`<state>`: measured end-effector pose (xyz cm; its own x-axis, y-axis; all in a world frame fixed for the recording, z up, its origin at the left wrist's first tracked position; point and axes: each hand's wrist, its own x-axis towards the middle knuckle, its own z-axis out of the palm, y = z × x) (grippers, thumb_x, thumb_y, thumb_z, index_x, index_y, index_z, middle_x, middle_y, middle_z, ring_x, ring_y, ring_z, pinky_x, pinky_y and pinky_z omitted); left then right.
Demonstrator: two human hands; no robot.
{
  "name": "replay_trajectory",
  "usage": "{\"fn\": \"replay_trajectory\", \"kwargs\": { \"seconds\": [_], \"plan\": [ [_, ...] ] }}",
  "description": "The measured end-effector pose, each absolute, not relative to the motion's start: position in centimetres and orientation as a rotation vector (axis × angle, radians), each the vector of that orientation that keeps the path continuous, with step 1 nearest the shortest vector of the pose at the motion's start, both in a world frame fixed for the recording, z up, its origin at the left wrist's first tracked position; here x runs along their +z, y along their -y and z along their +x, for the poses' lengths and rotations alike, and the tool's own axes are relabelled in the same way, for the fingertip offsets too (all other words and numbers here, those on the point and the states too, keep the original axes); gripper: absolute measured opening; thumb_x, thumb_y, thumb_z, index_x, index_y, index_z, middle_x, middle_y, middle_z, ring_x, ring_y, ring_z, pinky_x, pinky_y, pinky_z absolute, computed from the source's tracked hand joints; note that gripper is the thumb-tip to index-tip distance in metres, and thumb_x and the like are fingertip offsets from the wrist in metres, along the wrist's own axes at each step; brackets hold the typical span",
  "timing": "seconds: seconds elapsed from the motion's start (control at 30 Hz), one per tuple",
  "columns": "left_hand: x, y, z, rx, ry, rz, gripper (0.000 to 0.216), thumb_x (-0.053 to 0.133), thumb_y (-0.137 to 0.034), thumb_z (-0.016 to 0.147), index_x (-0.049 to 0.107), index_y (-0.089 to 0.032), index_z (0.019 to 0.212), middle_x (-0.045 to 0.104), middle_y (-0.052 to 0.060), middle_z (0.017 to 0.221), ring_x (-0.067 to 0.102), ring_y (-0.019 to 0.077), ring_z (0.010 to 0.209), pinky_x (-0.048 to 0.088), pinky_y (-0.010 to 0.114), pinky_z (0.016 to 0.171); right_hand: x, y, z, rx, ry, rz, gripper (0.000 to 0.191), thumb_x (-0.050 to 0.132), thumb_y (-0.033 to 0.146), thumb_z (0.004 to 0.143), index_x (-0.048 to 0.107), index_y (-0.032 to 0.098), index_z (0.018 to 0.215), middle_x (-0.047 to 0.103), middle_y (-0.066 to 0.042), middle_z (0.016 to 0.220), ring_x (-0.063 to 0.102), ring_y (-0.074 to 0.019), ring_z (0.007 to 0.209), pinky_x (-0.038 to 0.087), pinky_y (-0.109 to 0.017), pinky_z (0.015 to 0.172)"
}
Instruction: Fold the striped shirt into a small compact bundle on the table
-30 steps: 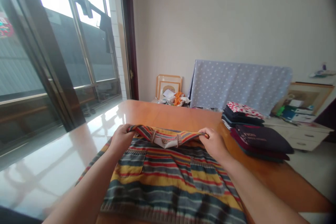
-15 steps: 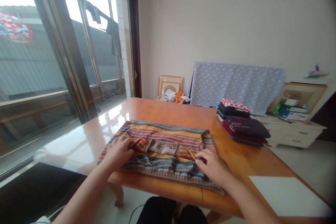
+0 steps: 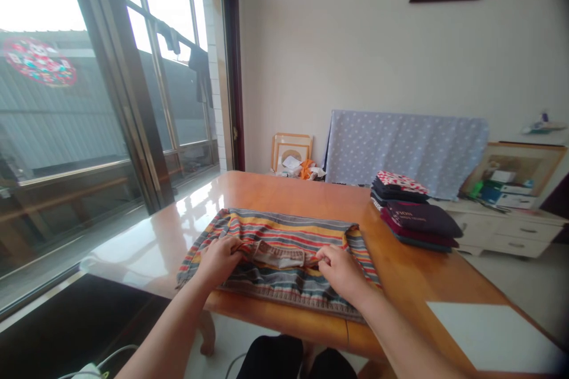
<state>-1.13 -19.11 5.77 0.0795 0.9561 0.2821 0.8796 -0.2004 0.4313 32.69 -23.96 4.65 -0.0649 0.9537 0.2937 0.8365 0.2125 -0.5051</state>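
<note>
A striped knit sweater (image 3: 284, 226) in orange, grey, red and dark green lies folded on the wooden table in front of me. Its ribbed beige collar (image 3: 281, 257) shows in the middle, and a ribbed hem runs along the near side. My left hand (image 3: 220, 262) is closed, pinching the knit just left of the collar. On the other side my right hand (image 3: 340, 269) has its fingers bent around a bit of the fabric, right of the collar. Bunched cloth between the hands is slightly creased. The fingertips are partly hidden by the cloth.
Folded clothes (image 3: 422, 219) are piled at the table's right side. A white sheet (image 3: 491, 334) lies at the near right of the wooden table (image 3: 284, 182). Beyond stand a polka-dot cloth cover (image 3: 404, 148) and a white cabinet (image 3: 515, 231). Glass doors (image 3: 66, 130) are on the left.
Both hands have moved inward, closer to the collar, and now grip the knit there. The fabric beside the collar has been drawn together. My view has shifted slightly up and left.
</note>
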Motion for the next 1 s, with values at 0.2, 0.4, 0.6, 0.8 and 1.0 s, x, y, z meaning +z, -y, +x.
{"fn": "replay_trajectory", "kwargs": {
  "seconds": [0.2, 0.4, 0.6, 0.8, 1.0],
  "plan": [
    [4.2, 21.6, -3.6, 0.710, -1.860, 2.363, 0.021, 0.055, -0.018, 0.073, 0.069, -0.029, 0.085, 0.069, 0.001, 0.107, 0.058, 0.0268, 0.103, 0.039, 0.040, 0.094, 3.5, 27.8, 33.5, 0.239, 2.042, -1.526, 0.019, 0.051, 0.019, 0.083, 0.067, 0.027, 0.086, 0.066, -0.001, 0.094, 0.064, -0.0175, 0.081, 0.046, -0.027, 0.073],
    [2.9, 23.1, -3.1, 0.792, -1.911, 2.389, 0.040, 0.056, -0.014, 0.068, 0.066, -0.030, 0.103, 0.065, 0.002, 0.120, 0.052, 0.0291, 0.113, 0.034, 0.045, 0.102, 2.2, 29.3, 33.2, 0.203, 2.067, -1.614, 0.029, 0.053, 0.020, 0.082, 0.066, 0.031, 0.106, 0.066, -0.001, 0.104, 0.066, -0.0191, 0.088, 0.047, -0.029, 0.079],
    [3.2, 23.2, -2.5, 0.855, -1.756, 2.430, 0.019, 0.055, -0.017, 0.076, 0.068, -0.028, 0.085, 0.067, 0.001, 0.112, 0.055, 0.0252, 0.110, 0.034, 0.041, 0.104, 3.0, 28.7, 31.8, 0.197, 2.062, -1.621, 0.037, 0.053, 0.022, 0.083, 0.064, 0.031, 0.118, 0.069, -0.001, 0.109, 0.067, -0.0203, 0.092, 0.045, -0.029, 0.076],
    [3.7, 23.2, -3.2, 0.960, -1.770, 2.377, 0.019, 0.052, -0.026, 0.085, 0.070, -0.028, 0.091, 0.069, 0.001, 0.117, 0.056, 0.0253, 0.113, 0.030, 0.043, 0.109, 4.4, 29.0, 31.7, 0.183, 2.014, -1.574, 0.024, 0.049, 0.022, 0.086, 0.069, 0.030, 0.096, 0.072, 0.001, 0.098, 0.067, -0.0196, 0.090, 0.044, -0.027, 0.075],
    [4.2, 24.4, -3.6, 0.775, -1.750, 2.313, 0.019, 0.054, -0.037, 0.085, 0.072, -0.029, 0.083, 0.072, 0.000, 0.108, 0.057, 0.0265, 0.111, 0.024, 0.048, 0.115, 4.8, 30.3, 32.5, 0.356, 2.177, -1.586, 0.018, 0.055, 0.032, 0.087, 0.072, 0.029, 0.086, 0.073, 0.002, 0.084, 0.068, -0.0193, 0.081, 0.043, -0.027, 0.071]
  ]
}}
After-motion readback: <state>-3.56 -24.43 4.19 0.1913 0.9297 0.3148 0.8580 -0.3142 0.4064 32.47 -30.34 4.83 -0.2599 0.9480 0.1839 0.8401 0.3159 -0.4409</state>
